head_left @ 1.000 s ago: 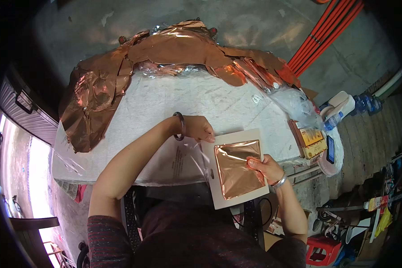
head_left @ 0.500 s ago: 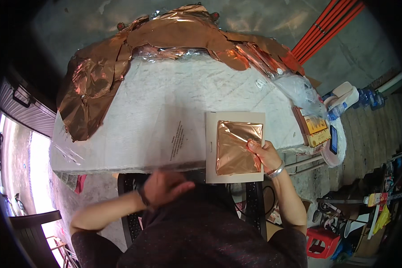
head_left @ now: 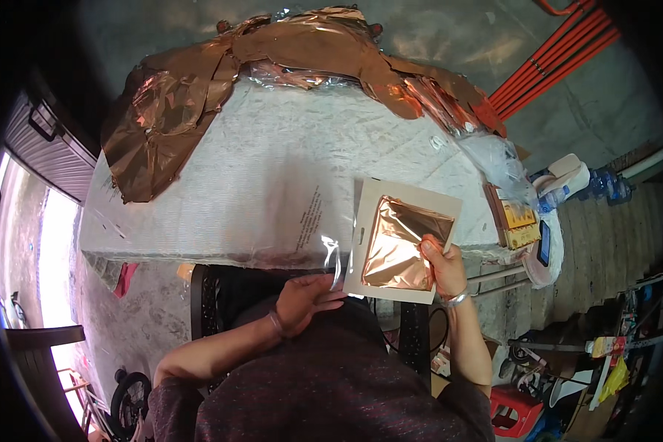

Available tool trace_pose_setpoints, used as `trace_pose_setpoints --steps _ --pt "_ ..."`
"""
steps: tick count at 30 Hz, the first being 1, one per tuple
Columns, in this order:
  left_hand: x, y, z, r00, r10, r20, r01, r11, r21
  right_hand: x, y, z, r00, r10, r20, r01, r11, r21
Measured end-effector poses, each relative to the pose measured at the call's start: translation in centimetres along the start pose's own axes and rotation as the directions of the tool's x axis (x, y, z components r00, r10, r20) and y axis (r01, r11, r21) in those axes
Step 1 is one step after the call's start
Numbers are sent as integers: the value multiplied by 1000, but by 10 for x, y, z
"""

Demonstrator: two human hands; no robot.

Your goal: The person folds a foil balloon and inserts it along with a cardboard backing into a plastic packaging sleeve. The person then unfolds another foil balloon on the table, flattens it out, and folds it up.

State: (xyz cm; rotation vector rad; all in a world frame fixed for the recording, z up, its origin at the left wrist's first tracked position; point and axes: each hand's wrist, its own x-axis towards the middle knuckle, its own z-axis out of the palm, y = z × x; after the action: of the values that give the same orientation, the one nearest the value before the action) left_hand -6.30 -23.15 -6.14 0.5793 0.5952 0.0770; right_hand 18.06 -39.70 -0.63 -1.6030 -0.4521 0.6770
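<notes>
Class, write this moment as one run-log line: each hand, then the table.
left hand: at edge of clear film | right hand: grips card, thumb on foil | table: copper sheets around far side

Creased copper foil (head_left: 401, 243), squarish, lying on pale card (head_left: 361, 265) turned askew; clear printed film (head_left: 302, 214) left of card.

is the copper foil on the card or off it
On it: the foil lies against the card, pale border showing above, left and below, with the right hand's thumb over it.
</notes>
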Motion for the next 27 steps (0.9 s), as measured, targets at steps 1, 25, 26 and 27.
trace_pose_setpoints --steps 1,25,26,27 --pt "0 0 0 1000 -10 16 10 998 -56 -2 -1 1 1000 5 -19 -5 1000 -10" --pt "52 144 44 338 519 785 -608 -516 603 8 2 8 982 140 129 -140 990 -8" --pt "68 156 45 333 522 785 -606 -520 602 9 2 10 982 135 132 -134 991 -10" --pt "79 166 49 456 449 768 -674 -390 628 11 2 13 985 102 139 -103 995 -3"
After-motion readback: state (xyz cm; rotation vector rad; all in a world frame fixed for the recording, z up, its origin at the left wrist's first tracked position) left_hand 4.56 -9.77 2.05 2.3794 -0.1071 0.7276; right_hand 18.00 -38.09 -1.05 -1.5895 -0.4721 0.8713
